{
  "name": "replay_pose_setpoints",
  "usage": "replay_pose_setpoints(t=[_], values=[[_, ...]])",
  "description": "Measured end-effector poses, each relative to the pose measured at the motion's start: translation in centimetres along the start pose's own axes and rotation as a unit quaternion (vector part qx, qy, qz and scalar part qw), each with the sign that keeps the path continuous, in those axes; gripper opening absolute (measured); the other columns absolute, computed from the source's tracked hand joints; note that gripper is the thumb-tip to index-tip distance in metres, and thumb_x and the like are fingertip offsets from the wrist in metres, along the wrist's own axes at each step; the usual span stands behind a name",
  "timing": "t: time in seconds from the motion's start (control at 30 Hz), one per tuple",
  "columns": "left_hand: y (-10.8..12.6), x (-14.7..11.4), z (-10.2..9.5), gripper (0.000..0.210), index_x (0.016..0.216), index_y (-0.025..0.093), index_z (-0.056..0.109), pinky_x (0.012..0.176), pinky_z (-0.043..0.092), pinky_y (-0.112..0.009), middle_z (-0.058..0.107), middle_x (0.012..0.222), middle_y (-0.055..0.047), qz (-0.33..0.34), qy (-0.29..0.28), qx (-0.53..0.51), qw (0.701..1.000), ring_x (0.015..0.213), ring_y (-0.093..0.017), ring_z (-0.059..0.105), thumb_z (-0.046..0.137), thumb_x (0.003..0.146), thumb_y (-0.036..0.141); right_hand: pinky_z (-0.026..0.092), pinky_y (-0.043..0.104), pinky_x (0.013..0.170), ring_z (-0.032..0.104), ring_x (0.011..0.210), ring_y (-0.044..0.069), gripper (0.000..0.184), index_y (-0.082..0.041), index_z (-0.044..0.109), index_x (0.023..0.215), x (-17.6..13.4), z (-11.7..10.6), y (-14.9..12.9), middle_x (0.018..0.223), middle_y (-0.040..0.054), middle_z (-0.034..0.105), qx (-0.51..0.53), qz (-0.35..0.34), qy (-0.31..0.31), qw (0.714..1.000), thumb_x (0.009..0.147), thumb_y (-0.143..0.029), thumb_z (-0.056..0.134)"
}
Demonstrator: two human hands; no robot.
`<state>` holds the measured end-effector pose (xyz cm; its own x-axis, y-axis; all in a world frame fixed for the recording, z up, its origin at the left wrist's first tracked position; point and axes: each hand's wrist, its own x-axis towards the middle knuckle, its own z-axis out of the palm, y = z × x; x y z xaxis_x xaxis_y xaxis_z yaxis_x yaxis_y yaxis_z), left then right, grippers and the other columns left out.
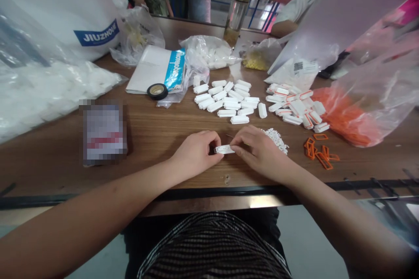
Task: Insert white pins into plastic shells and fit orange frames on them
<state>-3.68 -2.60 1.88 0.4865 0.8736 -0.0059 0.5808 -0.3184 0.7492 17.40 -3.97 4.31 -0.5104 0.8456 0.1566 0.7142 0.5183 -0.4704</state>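
Observation:
Between the thumb and fingers of my left hand (199,150) is the left end of a small white plastic housing (223,149), held just above the wooden table. My right hand (257,150) is closed in a pinch at the housing's right end. A thin dark pointed tool (229,135) sticks out by the right fingers; most of it is hidden. Small holes or marks show along the housing's upper face. Beside my right hand lies a heap of tiny white parts (276,138), partly covered by it. Several loose orange frames (319,151) are farther right.
White housings (225,100) lie scattered ahead, with orange-edged ones (296,107) piled to the right. Around them stand a bag of orange parts (353,117), a bag of white parts (49,91), black tape (157,91), a blurred box (104,133) and a bottle (236,15).

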Motion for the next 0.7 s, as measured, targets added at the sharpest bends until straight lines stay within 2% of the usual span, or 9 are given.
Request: replay_pose_setpoints(t=[0.17, 0.37, 0.53, 0.7], values=[[-0.1, 0.0, -0.1, 0.010, 0.084, 0.021, 0.062, 0.062, 0.037, -0.028, 0.055, 0.068, 0.002, 0.005, 0.001, -0.003, 1.000, 0.061, -0.013, 0.049, 0.066, 0.076, 0.027, 0.041, 0.038, 0.080, 0.055, 0.088, 0.022, 0.010, -0.020, 0.063, 0.086, 0.4, 0.4, 0.0, 0.087, 0.0064, 0.063, -0.048, -0.011, -0.012, 0.999, 0.092, -0.024, 0.055], [-0.2, 0.0, 0.1, 0.010, 0.082, 0.021, 0.062, 0.062, 0.037, -0.028, 0.054, 0.068, 0.003, 0.009, 0.007, -0.002, 1.000, 0.060, -0.012, 0.048, 0.067, 0.075, 0.027, 0.038, 0.037, 0.079, 0.055, 0.087, 0.021, 0.018, -0.020, 0.069, 0.086, 0.0, 0.4, -0.1, 0.086, 0.0051, 0.066, -0.080, -0.053, 0.015, 0.995, 0.094, -0.024, 0.053], [-0.2, 0.1, 0.0, 0.010, 0.081, 0.021, 0.062, 0.062, 0.036, -0.028, 0.053, 0.067, 0.003, 0.007, 0.006, -0.001, 1.000, 0.060, -0.012, 0.048, 0.066, 0.076, 0.028, 0.038, 0.037, 0.079, 0.056, 0.085, 0.019, 0.016, -0.021, 0.072, 0.093, -0.7, 0.3, 0.3, 0.088, 0.0036, 0.070, -0.088, -0.067, 0.055, 0.992, 0.092, -0.023, 0.056], [-0.2, 0.1, 0.1, 0.012, 0.082, 0.020, 0.062, 0.062, 0.036, -0.028, 0.053, 0.066, 0.003, 0.006, 0.006, 0.000, 1.000, 0.059, -0.012, 0.047, 0.067, 0.076, 0.028, 0.038, 0.038, 0.077, 0.056, 0.082, 0.020, 0.018, -0.020, 0.074, 0.086, -1.0, 0.7, -0.4, 0.088, 0.0051, 0.070, -0.122, -0.085, 0.060, 0.987, 0.090, -0.024, 0.057]])
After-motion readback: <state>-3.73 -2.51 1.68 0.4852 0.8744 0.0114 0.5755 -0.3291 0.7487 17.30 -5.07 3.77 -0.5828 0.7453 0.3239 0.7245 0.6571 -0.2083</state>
